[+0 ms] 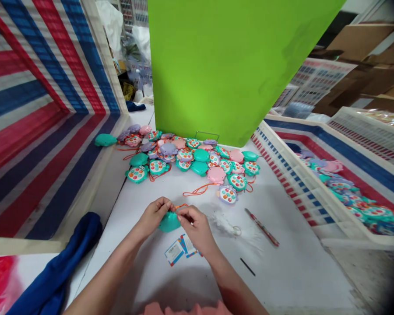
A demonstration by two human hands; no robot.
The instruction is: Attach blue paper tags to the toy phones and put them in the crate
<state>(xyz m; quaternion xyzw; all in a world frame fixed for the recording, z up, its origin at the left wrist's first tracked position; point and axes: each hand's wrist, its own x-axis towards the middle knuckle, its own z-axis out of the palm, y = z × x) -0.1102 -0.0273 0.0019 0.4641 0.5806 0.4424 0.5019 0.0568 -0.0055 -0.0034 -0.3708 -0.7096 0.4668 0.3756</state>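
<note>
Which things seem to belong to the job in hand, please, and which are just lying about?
Likely the job:
teal toy, between left hand and right hand
orange cord
heaped toys beyond
printed cards

Likely just lying about:
red pen-like tool
thin black strip
blue cloth

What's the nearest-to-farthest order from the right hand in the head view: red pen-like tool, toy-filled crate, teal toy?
From the right hand:
1. Teal toy: at its fingertips, on its left.
2. Red pen-like tool: on the tabletop, to its right.
3. Toy-filled crate: farther right, beyond the tool.
</note>
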